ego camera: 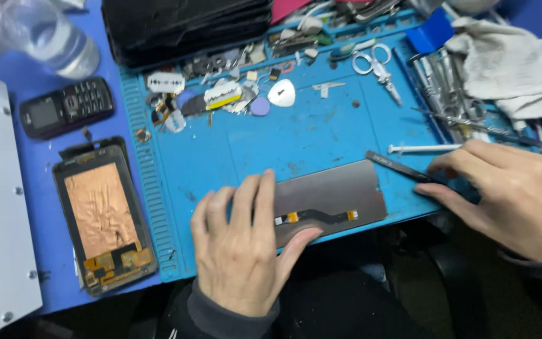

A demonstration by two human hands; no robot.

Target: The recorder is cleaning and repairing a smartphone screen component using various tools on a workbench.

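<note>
A grey phone display panel (340,188) lies face down at the near edge of the blue work mat (321,135), with a thin flex cable (321,216) across its back. My left hand (243,248) presses flat on the panel's left end, fingers spread over it and thumb at its near edge. My right hand (515,198) holds a pair of black tweezers (399,166) whose tip rests on the mat beside the panel's upper right corner.
A second phone screen assembly with copper foil (103,216) lies left of the mat. A small black keypad phone (67,107), a plastic bottle (48,34), scissors (374,63), a syringe (425,149), metal tools (450,94) and a grey cloth (515,66) lie around.
</note>
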